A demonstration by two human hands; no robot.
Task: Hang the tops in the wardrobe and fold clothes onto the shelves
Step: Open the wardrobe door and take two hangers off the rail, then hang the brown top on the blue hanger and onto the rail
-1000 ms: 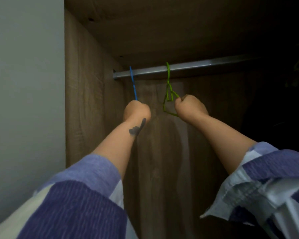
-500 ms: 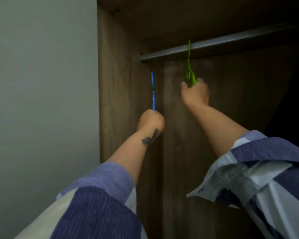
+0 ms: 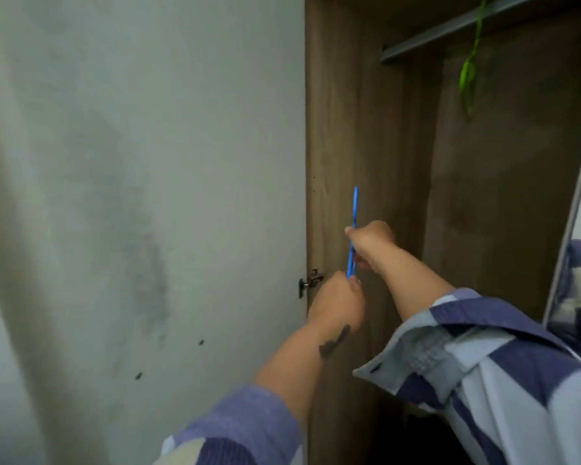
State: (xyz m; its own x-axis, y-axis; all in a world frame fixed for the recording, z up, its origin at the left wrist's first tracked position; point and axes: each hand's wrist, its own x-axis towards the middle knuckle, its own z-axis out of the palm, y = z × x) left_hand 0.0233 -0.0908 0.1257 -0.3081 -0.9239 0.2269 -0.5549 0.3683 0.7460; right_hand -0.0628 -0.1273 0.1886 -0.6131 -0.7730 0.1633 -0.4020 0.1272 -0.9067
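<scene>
Step in hand: fetching a hanger. Both hands are gripping the blue hanger [image 3: 353, 226] off the rail [image 3: 450, 26], L hand [image 3: 337, 305] low, R hand [image 3: 371, 243] higher. Green hanger [image 3: 468, 73] is hanging on rail. Next move probably calls for threading a top onto it; no top in view.

The metal rail [image 3: 450, 26] runs across the top of my wardrobe [image 3: 336, 129], fixed at its left end near the wooden side panel. A green hanger [image 3: 468, 72] hangs from it by its hook, dangling free against the back wall.
</scene>
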